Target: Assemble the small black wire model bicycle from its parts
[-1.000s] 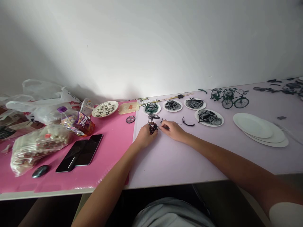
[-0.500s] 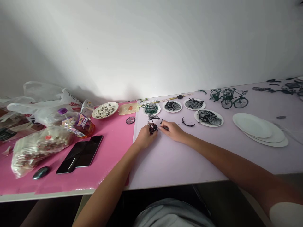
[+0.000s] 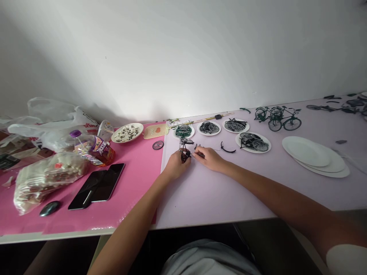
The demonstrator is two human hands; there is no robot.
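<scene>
Over the pale lilac part of the table, my left hand (image 3: 175,164) grips a dark, partly built model bicycle (image 3: 185,154). Close to its right side, my right hand (image 3: 208,157) is closed in a pinch; what its fingertips hold is too small to make out. A loose black model wheel (image 3: 158,145) lies on the pink mat to the left. Just right of my right hand rests a thin curved black part (image 3: 228,148). Behind my hands stand white plates of bicycle parts: a plate of green pieces (image 3: 183,131) and a plate of black pieces (image 3: 208,128).
Finished-looking green model bicycles (image 3: 283,119) stand at the back right, near overlapping white plates (image 3: 306,152). On the left are two black phones (image 3: 97,187), a computer mouse (image 3: 50,208), a drink bottle (image 3: 94,149), plastic bags (image 3: 57,130) and a bowl of small pale pieces (image 3: 127,133).
</scene>
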